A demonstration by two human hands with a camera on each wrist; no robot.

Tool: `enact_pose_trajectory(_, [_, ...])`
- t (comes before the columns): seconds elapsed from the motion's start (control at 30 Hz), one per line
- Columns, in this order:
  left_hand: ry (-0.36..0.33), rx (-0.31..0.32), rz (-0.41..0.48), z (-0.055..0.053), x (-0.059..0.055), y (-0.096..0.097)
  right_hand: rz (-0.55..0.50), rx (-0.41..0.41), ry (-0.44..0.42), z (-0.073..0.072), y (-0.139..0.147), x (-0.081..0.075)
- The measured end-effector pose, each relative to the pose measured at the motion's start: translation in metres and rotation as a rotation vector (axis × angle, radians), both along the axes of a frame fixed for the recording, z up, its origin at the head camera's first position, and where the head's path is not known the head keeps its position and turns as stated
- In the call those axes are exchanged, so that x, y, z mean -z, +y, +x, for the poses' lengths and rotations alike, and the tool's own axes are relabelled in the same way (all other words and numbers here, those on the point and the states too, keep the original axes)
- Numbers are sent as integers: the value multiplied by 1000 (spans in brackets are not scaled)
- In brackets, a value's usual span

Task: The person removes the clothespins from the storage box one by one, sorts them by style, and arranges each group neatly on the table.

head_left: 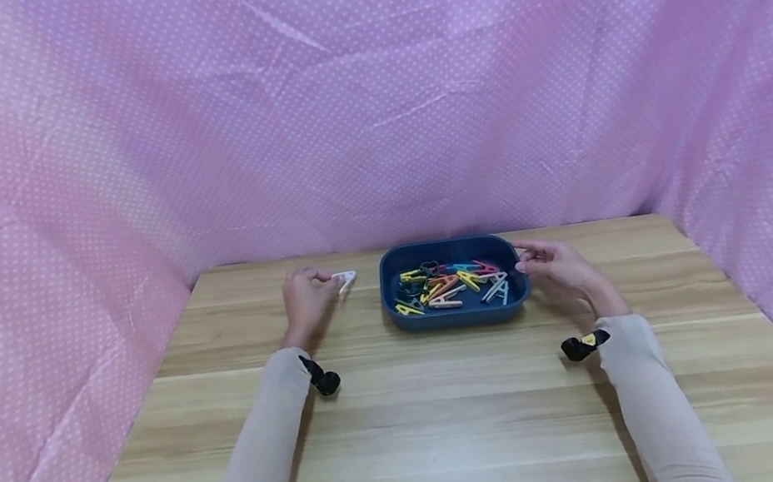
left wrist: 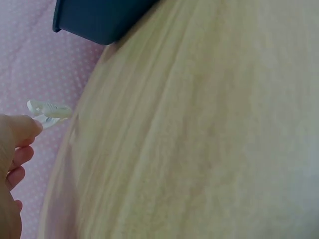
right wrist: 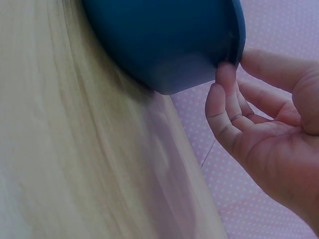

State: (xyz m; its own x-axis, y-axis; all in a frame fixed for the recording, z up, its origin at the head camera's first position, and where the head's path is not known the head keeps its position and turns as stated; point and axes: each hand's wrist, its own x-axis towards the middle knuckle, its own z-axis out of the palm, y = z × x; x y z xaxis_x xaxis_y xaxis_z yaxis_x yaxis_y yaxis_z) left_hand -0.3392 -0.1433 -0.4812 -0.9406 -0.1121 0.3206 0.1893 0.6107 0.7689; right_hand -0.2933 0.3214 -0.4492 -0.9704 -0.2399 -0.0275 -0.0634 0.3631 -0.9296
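My left hand (head_left: 306,300) pinches a white clothespin (head_left: 344,279) between thumb and fingertips, just left of a dark blue plastic bin. The left wrist view shows that clothespin (left wrist: 50,109) with its free end pointing away from the fingers. At the right end of the bin (head_left: 460,319), my right hand (head_left: 564,270) grips the rim, thumb on one side and fingers on the other. Inside lie several clothespins (head_left: 443,286) in yellow, orange, red, blue, dark green and pale colours, piled loosely. The right wrist view shows the bin's outer wall (right wrist: 164,45) above the tabletop.
The bin is near the far edge of a light wood-grain table (head_left: 418,438). Pink cloth with white dots (head_left: 380,107) hangs behind the table and along both sides. Each wrist carries a small black camera (head_left: 325,381) on a strap.
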Motion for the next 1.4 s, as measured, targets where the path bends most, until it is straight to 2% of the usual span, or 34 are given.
enact_pose_trajectory(0.27, [100,59,-270,-4,5,-3,0,5,-7,1,-1,-2])
enact_pose_trajectory(0.63, [100,146,-443,-2,-1,-2,15,10,-14,0,-1,-2])
enact_pose_trajectory(0.87, [56,131,-459,-1,-5,2,29,9,-21,0,0,-2])
enact_pose_trajectory(1.17, [-7,60,-478,-4,0,5,36,11,-31,1,1,-3])
enact_pose_trajectory(1.4, [-76,42,-427,-7,1,10,17,6,-58,3,0,-7])
